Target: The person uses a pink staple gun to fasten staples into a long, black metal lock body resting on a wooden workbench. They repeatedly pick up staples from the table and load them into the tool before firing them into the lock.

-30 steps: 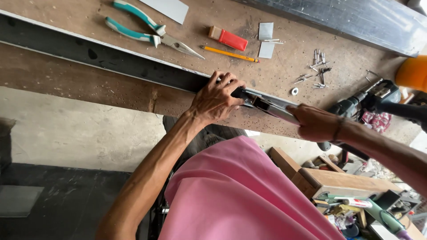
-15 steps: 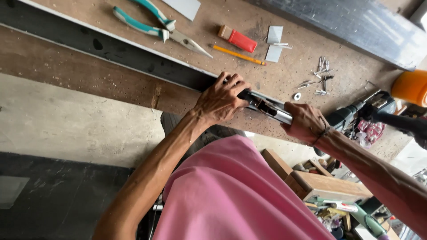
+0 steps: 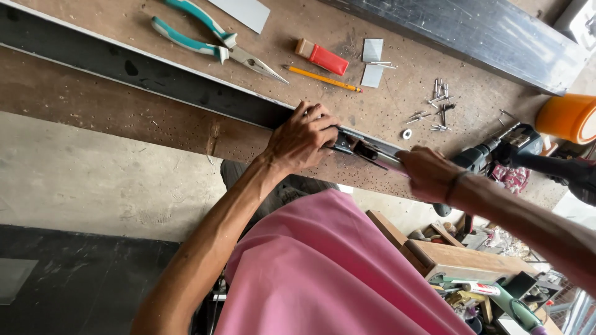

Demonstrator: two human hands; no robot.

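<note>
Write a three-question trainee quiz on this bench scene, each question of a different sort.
1. True or false: the left hand rests on the dark metal rail at the bench edge.
2. Which tool lies nearest the red-and-tan block? A) the yellow pencil B) the cordless drill C) the orange roll
3. Fill in: the pliers have ____ handles.

Key: 1 true; 2 A; 3 teal. The right hand grips the rail's silver end; the loose screws lie beyond it.
</note>
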